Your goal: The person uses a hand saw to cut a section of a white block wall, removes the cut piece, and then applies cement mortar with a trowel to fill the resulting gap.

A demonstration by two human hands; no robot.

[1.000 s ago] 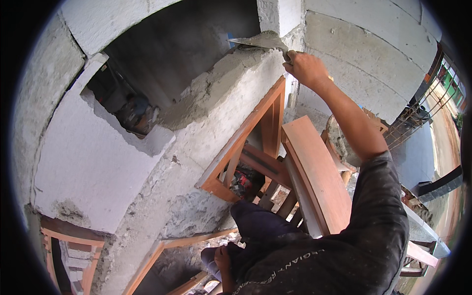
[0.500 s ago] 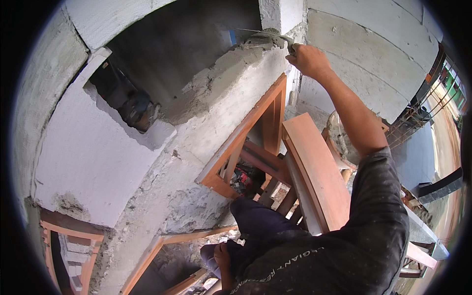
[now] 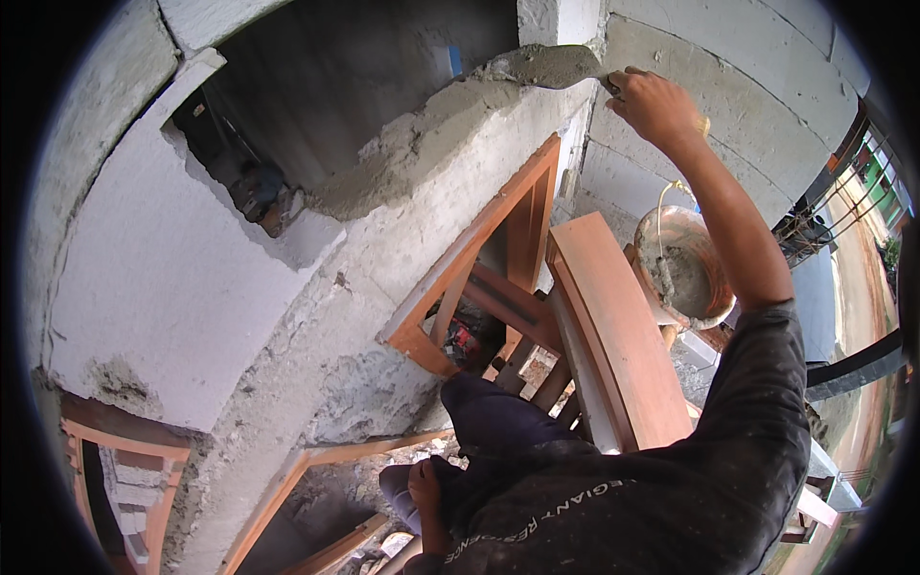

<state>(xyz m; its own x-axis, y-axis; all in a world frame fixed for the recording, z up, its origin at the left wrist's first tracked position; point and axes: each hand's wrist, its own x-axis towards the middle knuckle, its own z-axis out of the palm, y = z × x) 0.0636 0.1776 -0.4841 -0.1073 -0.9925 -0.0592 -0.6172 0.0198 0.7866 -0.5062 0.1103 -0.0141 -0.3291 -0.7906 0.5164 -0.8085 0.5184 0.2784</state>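
Note:
My right hand (image 3: 659,107) is closed round the handle of a trowel (image 3: 586,71) at the far end of the wall. Grey mortar covers the trowel's broad blade, which lies over the wall's top beside a white upright block. A rough bed of mortar (image 3: 398,158) runs along the broken top edge of the wall (image 3: 355,278). Low in the view, my left hand (image 3: 424,484) rests against my bent leg, fingers lying loosely on it with no tool visible.
A bucket (image 3: 685,268) of mortar with a rope handle stands under my right arm. Orange-brown wooden frames (image 3: 479,251) and a thick board (image 3: 623,326) are close to my body. A block wall (image 3: 719,86) rises at the right; a dark opening (image 3: 355,77) lies beyond the wall top.
My right hand has moved right and slightly up with the trowel. Its blade, edge-on before, now shows its mortar-covered face. More of the bucket shows. My left hand stays on the leg.

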